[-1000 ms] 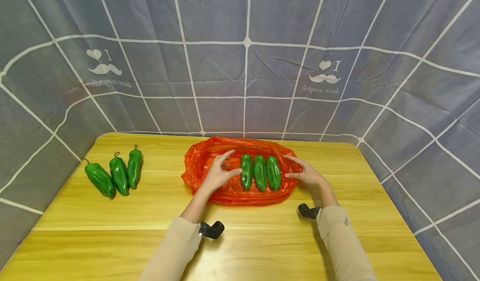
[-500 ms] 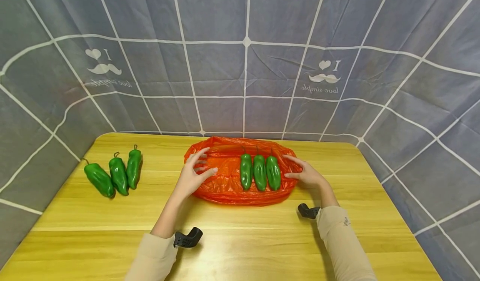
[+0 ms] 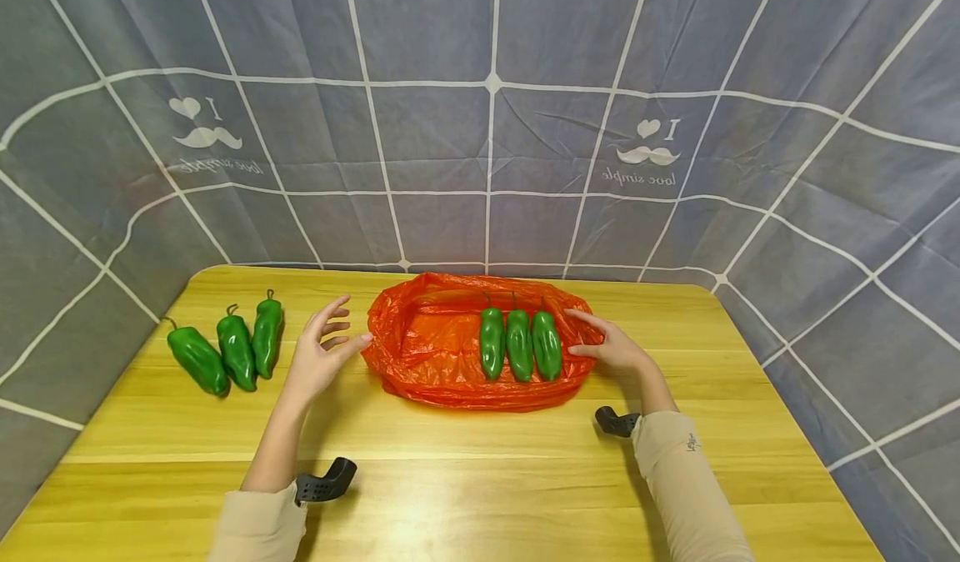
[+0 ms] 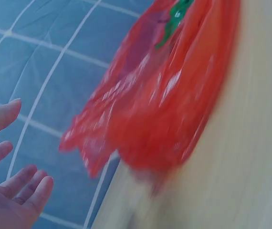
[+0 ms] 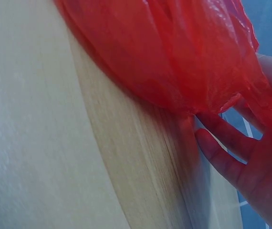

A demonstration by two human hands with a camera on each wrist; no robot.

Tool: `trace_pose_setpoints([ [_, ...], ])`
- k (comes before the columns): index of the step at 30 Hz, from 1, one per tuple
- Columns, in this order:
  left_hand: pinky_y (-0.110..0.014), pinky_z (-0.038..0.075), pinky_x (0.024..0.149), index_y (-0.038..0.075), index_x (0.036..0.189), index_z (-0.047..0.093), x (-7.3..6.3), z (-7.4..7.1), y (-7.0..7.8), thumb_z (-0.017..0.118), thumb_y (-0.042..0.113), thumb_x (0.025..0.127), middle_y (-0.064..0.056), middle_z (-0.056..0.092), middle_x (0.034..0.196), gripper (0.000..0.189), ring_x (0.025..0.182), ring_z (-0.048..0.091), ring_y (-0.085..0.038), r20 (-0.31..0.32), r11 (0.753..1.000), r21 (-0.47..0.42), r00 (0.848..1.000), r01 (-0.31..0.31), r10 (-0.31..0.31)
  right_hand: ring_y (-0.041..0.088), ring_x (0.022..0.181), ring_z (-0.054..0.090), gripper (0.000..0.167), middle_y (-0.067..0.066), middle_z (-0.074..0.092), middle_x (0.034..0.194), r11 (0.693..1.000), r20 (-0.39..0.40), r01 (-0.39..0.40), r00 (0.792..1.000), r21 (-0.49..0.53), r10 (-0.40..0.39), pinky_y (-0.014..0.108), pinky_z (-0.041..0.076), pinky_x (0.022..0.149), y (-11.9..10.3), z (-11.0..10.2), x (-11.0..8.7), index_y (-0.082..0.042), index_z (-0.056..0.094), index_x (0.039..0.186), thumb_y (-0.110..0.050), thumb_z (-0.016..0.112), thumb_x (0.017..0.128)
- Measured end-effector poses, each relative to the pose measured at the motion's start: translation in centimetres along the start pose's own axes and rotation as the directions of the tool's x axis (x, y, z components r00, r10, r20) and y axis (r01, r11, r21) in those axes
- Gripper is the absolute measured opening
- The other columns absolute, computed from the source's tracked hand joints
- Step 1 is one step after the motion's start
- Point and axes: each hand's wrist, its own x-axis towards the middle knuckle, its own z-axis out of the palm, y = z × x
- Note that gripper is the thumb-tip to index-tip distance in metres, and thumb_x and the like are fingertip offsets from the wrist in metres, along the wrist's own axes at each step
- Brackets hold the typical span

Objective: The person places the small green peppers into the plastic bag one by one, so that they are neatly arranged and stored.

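Note:
My left hand (image 3: 317,360) hovers with fingers spread between a red plastic bag (image 3: 442,345) and three green peppers on the left: a left pepper (image 3: 198,360), a middle pepper (image 3: 237,350) and a right pepper (image 3: 267,335). Nothing is in that hand; the left wrist view shows its fingers (image 4: 33,193) apart from the bag. My right hand (image 3: 618,349) holds the bag's right rim, with thumb and fingers either side of the film (image 5: 222,86) in the right wrist view. Inside the bag, three more green peppers (image 3: 519,345) lie side by side at the right.
The bag lies open-mouthed on a wooden table (image 3: 480,479), near its back edge. A grey curtain (image 3: 435,137) with white lines stands behind and at both sides. A black wrist mount (image 3: 327,482) sticks out from the left sleeve and another mount (image 3: 617,422) from the right.
My left hand has moved left, from beside the peppers in the bag to outside the bag's left end. My right hand and all the peppers have stayed in place.

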Motion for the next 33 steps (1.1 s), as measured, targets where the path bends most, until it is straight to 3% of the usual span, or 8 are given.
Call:
trace_pose_setpoints([
  [3,-0.018,0.042,0.084,0.007,0.139,0.038,-0.2,-1.5,-0.5,0.066,0.011,0.084,-0.017,0.044,0.125,0.062,0.105,0.044,-0.024,-0.049,0.999,0.044,0.999,0.002,0.000,0.040,0.130,0.028,0.067,0.021,0.033,0.142,1.000,0.000,0.004,1.000,0.005,-0.004,0.055,0.020,0.105,0.1,0.0,0.0,-0.016,0.040,0.139,-0.019,0.071,0.080],
  [8,-0.015,0.041,0.082,0.008,0.140,0.036,-0.6,-4.1,-1.3,0.065,0.016,0.085,-0.011,0.042,0.123,0.063,0.102,0.044,-0.013,-0.125,0.991,0.129,0.992,0.028,-0.012,0.040,0.130,0.028,0.068,0.021,0.033,0.142,1.000,-0.003,0.010,1.000,-0.001,-0.010,0.055,0.020,0.105,0.1,0.0,0.0,-0.016,0.040,0.139,-0.019,0.072,0.079],
  [15,-0.005,0.037,0.076,0.010,0.142,0.033,-1.0,-7.4,-2.0,0.064,0.020,0.086,-0.009,0.038,0.123,0.065,0.097,0.042,-0.002,-0.233,0.983,0.148,0.970,0.108,-0.071,0.040,0.131,0.026,0.067,0.021,0.032,0.143,1.000,-0.002,0.004,1.000,0.004,-0.004,0.056,0.019,0.105,0.2,0.0,-0.1,-0.017,0.040,0.139,-0.019,0.071,0.080],
  [18,-0.007,0.037,0.078,0.016,0.142,0.035,-1.1,-8.6,-2.6,0.065,0.020,0.085,0.002,0.039,0.119,0.064,0.096,0.041,0.000,-0.318,0.981,0.114,0.941,0.159,-0.116,0.040,0.131,0.026,0.067,0.020,0.031,0.143,1.000,-0.003,-0.003,1.000,0.011,0.003,0.056,0.018,0.105,0.2,0.0,-0.1,-0.017,0.039,0.139,-0.019,0.071,0.080],
  [22,-0.019,0.037,0.087,0.020,0.139,0.040,-1.1,-10.0,-3.4,0.066,0.016,0.084,0.018,0.036,0.109,0.061,0.096,0.040,0.002,-0.442,0.979,0.084,0.887,0.188,-0.133,0.041,0.131,0.024,0.067,0.021,0.030,0.144,1.000,0.000,-0.011,1.000,0.015,0.011,0.057,0.017,0.105,0.3,0.1,-0.1,-0.018,0.039,0.140,-0.019,0.070,0.080],
  [25,-0.026,0.036,0.091,0.021,0.138,0.041,-1.3,-10.9,-4.2,0.066,0.017,0.084,0.019,0.035,0.109,0.061,0.096,0.038,0.003,-0.499,0.975,0.089,0.857,0.203,-0.133,0.041,0.131,0.024,0.068,0.020,0.030,0.144,1.000,0.001,-0.012,1.000,0.013,0.012,0.056,0.016,0.105,0.4,0.1,0.0,-0.019,0.039,0.140,-0.020,0.070,0.080],
  [33,-0.022,0.033,0.090,0.027,0.138,0.040,-1.8,-12.8,-6.2,0.065,0.016,0.083,0.017,0.032,0.110,0.061,0.091,0.037,0.004,-0.550,0.967,0.025,0.812,0.252,-0.197,0.040,0.130,0.027,0.067,0.021,0.033,0.142,1.000,0.000,0.012,1.000,-0.008,-0.012,0.055,0.020,0.104,0.3,-0.1,0.2,-0.017,0.040,0.139,-0.021,0.071,0.080],
])
